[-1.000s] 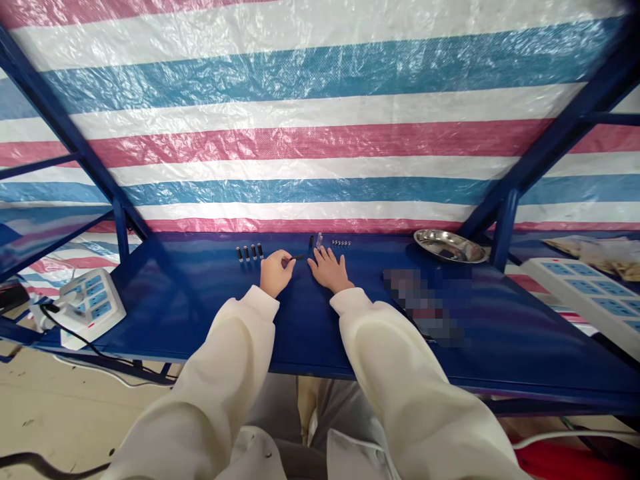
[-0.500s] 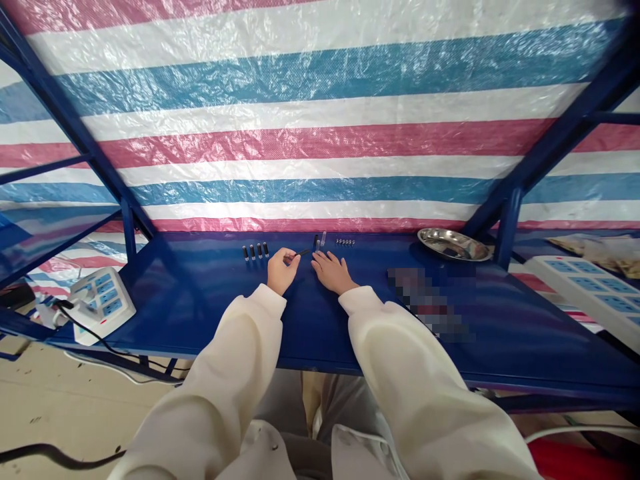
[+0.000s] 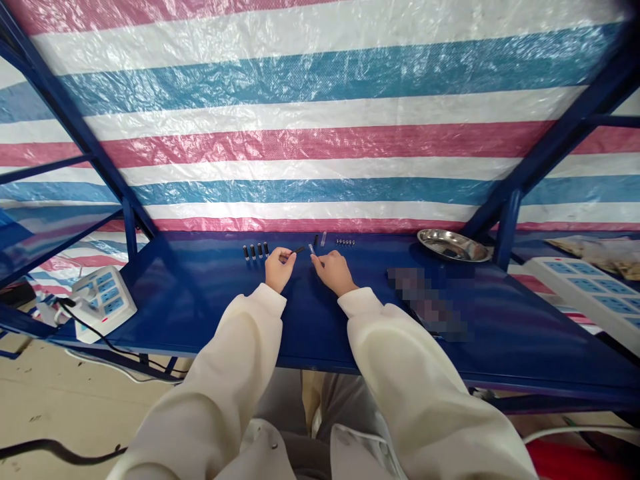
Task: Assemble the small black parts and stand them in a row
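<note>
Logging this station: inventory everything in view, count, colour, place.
Table: 1, blue, centre
Short cylinders: 4, black with pale ends, back left
Stick: 1, black, left hand
Tubes: 2, clear, right hand and back centre
Short bar: 1, black, beside back tube
Small parts: about 6, silvery, back row
Dish: 1, silver, back right
Pixelated item: 1, unclear, right
Power strips: 2, white and blue, each side
Sheet: 1, red-white-blue stripes, behind
Frame bars: several, blue, each side
Cables: several, black and white, low
Hands: 2, bare, over table
Sleeves: 2, cream, front
Trousers: 1, grey, below
</note>
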Available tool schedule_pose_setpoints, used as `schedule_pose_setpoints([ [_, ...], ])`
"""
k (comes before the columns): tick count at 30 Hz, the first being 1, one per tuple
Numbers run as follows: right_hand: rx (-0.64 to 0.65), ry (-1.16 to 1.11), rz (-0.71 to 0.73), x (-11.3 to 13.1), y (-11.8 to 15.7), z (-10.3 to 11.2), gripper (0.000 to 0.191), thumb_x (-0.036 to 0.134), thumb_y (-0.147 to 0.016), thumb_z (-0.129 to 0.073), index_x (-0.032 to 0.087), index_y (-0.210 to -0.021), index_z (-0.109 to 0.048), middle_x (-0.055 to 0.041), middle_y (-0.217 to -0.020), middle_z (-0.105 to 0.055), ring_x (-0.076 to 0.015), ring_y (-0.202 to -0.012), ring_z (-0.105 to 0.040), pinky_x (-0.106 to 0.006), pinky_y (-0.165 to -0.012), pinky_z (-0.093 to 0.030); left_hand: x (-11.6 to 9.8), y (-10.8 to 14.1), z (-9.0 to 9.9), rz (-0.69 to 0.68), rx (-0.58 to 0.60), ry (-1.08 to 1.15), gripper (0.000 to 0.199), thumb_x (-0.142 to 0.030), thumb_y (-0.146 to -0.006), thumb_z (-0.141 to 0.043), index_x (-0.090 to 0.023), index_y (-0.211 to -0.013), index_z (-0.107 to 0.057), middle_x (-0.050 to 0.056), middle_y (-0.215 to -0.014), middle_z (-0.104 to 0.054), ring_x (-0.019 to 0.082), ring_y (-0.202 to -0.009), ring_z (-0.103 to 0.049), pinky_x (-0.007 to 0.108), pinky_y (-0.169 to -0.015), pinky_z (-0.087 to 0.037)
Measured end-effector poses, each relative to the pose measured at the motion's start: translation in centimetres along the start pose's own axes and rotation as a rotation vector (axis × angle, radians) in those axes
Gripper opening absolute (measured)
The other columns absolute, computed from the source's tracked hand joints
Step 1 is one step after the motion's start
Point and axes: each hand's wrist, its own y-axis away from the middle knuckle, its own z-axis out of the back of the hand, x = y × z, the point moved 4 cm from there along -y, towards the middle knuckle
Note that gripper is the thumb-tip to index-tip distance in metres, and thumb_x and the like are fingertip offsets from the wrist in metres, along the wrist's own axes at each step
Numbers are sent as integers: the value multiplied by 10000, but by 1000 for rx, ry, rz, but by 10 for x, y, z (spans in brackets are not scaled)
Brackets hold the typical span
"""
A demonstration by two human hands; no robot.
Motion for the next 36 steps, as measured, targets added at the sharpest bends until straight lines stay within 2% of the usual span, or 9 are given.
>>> schedule_pose_setpoints([
  [3,-92,-56,62,-4,-1,-4,392,346,-901,-392,182,-620,-611,-109,-668,-612,-220,-710,-519,-352,-721,-388,2,0,-1,17,11,-2,50,-172,-696,-635,-157,-697,-588,-3,-679,-606,89,-597,-531,246,-655,-470],
  [7,-158,-164,85,-9,-2,-8,158,240,-831,-449,188,-730,-559,-90,-735,-604,-218,-729,-525,-341,-717,-407,3,0,-1,26,9,-4,53,-175,-699,-638,-158,-692,-588,-2,-682,-609,91,-602,-532,250,-662,-472],
  [11,-249,-400,-18,-14,-3,-5,90,206,-810,-418,198,-823,-507,-78,-785,-603,-205,-740,-552,-328,-700,-431,4,-1,-1,38,12,-1,49,-163,-699,-637,-157,-689,-590,1,-684,-613,95,-608,-538,252,-665,-475],
  [15,-350,-635,-137,-20,-3,0,112,297,-827,-439,202,-863,-486,-53,-762,-604,-181,-690,-561,-331,-698,-445,6,-1,-1,33,17,-1,41,-153,-702,-636,-156,-701,-595,7,-701,-621,97,-613,-541,257,-669,-474],
  [18,-376,-770,-187,-23,-4,0,151,348,-822,-457,202,-852,-484,-22,-693,-573,-163,-644,-545,-323,-678,-443,8,-2,-1,26,21,7,39,-148,-705,-633,-159,-706,-596,7,-710,-622,99,-625,-546,261,-682,-475],
  [28,-268,-1044,-228,-24,-9,-11,302,491,-741,-543,199,-802,-496,27,-611,-512,-106,-530,-453,-262,-532,-383,8,-2,-2,57,61,27,35,-130,-705,-621,-152,-733,-617,22,-729,-642,104,-624,-556,272,-687,-482],
  [33,-153,-1069,-200,-19,-10,-14,345,532,-736,-543,200,-820,-495,32,-596,-522,-99,-503,-448,-254,-508,-381,3,-1,-6,-14,163,53,63,-154,-702,-624,-157,-760,-650,28,-744,-669,109,-624,-576,273,-681,-489],
  [36,-124,-1018,-164,-18,-9,-15,362,558,-756,-502,204,-828,-477,23,-609,-535,-108,-511,-468,-260,-512,-396,1,-1,-7,-42,169,58,65,-165,-693,-636,-161,-754,-658,24,-728,-668,109,-618,-577,267,-662,-488],
])
